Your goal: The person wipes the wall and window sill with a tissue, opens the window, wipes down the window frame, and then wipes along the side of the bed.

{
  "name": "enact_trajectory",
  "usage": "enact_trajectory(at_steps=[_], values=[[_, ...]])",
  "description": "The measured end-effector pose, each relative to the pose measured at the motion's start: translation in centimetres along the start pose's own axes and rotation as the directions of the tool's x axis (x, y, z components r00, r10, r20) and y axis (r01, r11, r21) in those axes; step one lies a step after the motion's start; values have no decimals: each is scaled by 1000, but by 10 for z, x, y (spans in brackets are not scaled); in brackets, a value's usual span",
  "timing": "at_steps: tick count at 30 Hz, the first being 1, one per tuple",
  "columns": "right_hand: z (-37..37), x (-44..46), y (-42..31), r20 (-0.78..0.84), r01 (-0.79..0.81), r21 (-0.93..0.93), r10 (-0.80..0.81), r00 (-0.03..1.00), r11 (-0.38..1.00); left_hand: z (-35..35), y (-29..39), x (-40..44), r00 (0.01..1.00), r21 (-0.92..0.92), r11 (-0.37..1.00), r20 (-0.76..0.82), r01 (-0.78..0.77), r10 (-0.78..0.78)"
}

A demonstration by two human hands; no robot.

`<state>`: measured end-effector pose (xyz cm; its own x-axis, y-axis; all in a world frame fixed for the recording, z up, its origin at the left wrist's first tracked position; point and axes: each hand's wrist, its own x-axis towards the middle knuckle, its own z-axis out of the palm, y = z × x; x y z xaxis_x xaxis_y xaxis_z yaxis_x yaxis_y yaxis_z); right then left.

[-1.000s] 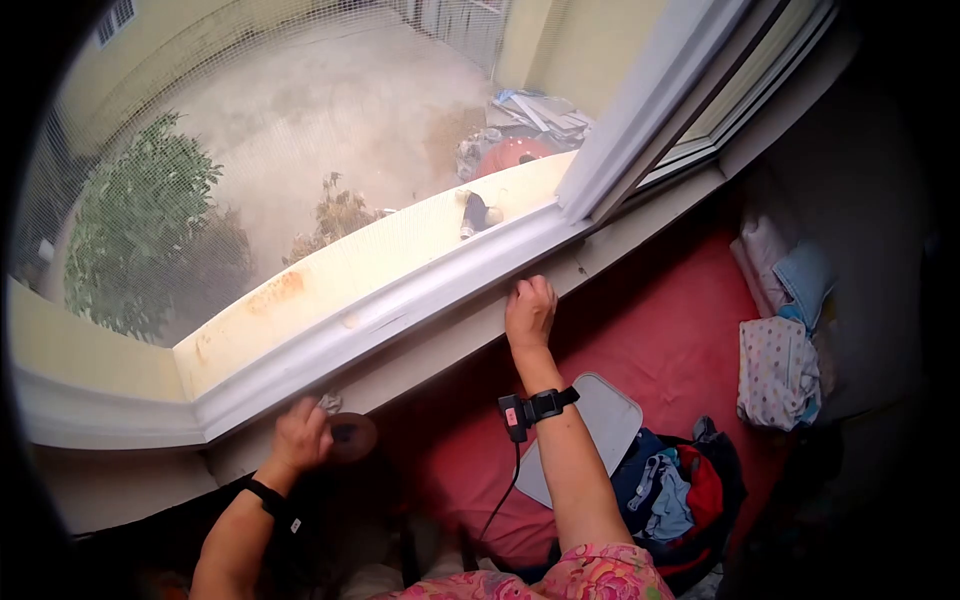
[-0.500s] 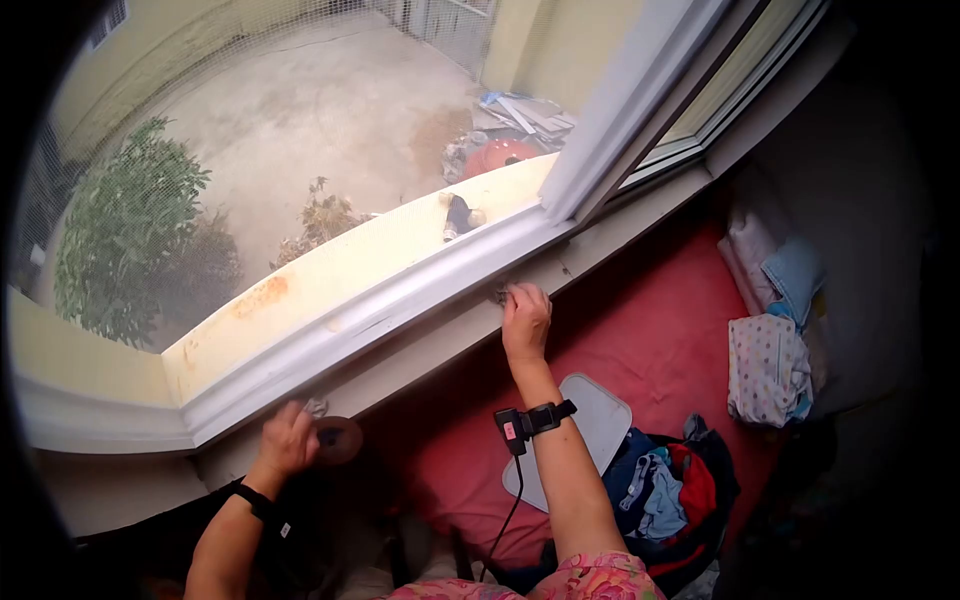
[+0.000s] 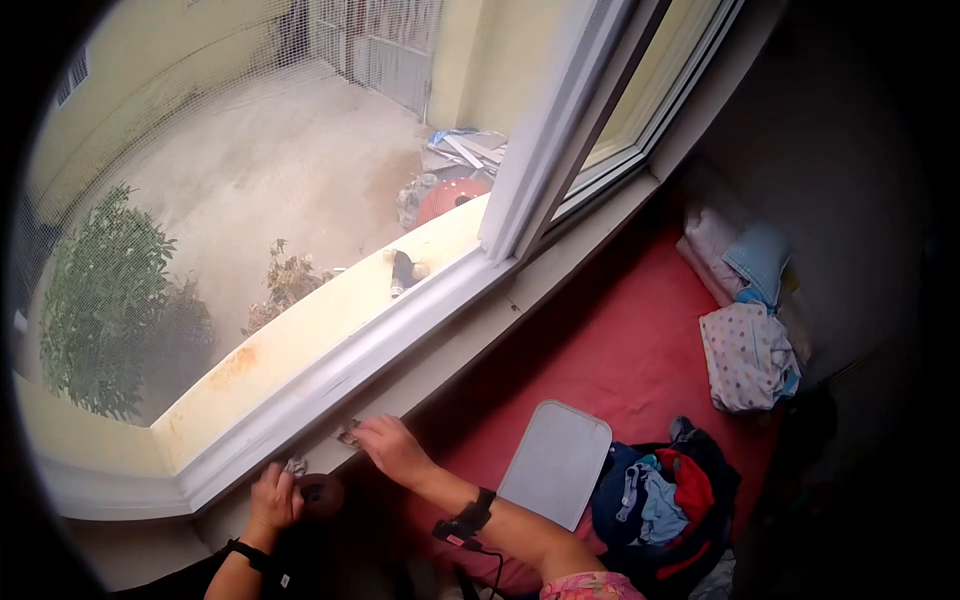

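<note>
My left hand (image 3: 274, 498) is at the inner window sill (image 3: 460, 350), its fingers closed on a small crumpled pale scrap (image 3: 296, 466). Whether that scrap is paper, cloth or film I cannot tell. Just right of this hand, a dim round brownish disc (image 3: 322, 494) with a darker centre shows below the sill. Further along the sill, my right hand (image 3: 392, 450) pinches another small crumpled greyish scrap (image 3: 348, 434) against or just above the surface. Both hands are below the white window frame (image 3: 340, 362).
A red-covered surface (image 3: 610, 330) spreads below the sill, bearing a grey-white flat panel (image 3: 556, 462), a heap of dark clothes (image 3: 655, 500) and a dotted cloth bundle (image 3: 748, 355). Outside the mesh, a dark and pale fitting (image 3: 402, 272) sits on the yellow ledge (image 3: 330, 312).
My right hand has moved left along the sill, close to the left hand. The left hand stays near the round disc. The head view has shifted, too.
</note>
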<state>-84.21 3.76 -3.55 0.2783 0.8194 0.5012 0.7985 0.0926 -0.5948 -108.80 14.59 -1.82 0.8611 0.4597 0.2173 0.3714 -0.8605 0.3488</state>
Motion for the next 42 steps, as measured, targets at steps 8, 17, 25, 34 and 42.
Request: enact_trajectory(at_steps=[8,17,25,34,42], values=[[-160,47,217,-660,-506,-357,171,731,785,6,-4,-4,1000,-5,1000,-22,1,-2],[-181,61,273,-654,-643,-360,308,691,677,-22,16,3,949,-49,979,259,196,-177],[-156,53,197,-160,-162,-190,132,978,968,-16,7,-5,934,34,985,312,170,-172],[-232,89,353,-735,-742,-327,336,589,585,-26,17,3,894,34,961,357,276,-270],[-216,106,371,-583,-621,-547,278,764,562,-27,19,3,919,4,971,322,241,-229]])
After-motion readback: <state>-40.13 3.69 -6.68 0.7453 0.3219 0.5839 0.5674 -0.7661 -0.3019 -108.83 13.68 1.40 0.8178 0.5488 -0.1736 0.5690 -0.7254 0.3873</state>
